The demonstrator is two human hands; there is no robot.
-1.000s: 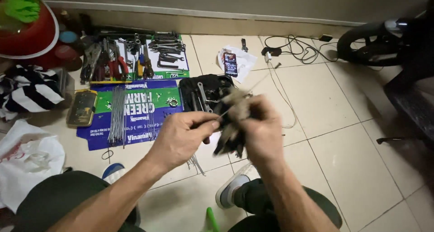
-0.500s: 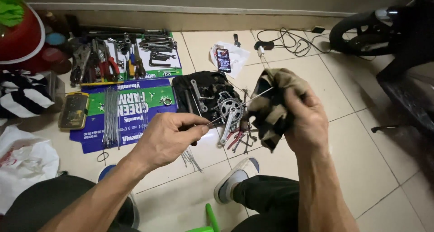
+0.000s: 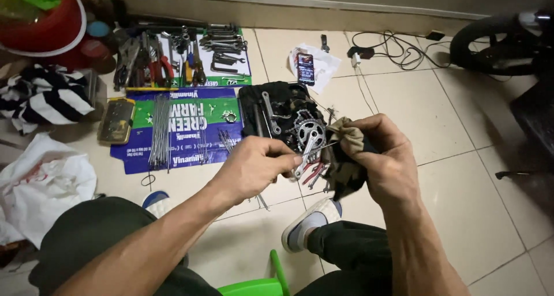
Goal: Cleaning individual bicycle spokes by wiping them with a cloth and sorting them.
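A thin spoke (image 3: 314,150) is pinched at one end by the left hand (image 3: 254,168), thumb and forefinger closed on it. The other end is wrapped in a dirty rag (image 3: 346,157), which is clenched in the right hand (image 3: 384,160). Both hands are held above the floor, just in front of a black tray (image 3: 254,108) of parts; a crankset (image 3: 309,135) is seen lying at the tray's near edge, directly behind the spoke. Left of the tray, a flattened blue-green carton (image 3: 190,152) is laid out with a bundle of spokes (image 3: 160,128) on it, and hand tools (image 3: 173,56) are lined up along the wall side. A phone (image 3: 305,68) on paper is placed beyond the tray, a cable (image 3: 392,42) near it. A bike wheel (image 3: 496,42) is seen at the far right edge, well apart from the hands. Bare tile (image 3: 461,157) is left open to the right of the right hand. A shoe (image 3: 309,229) is planted below the hands; a green stool (image 3: 259,284) edge is cut off at the bottom.
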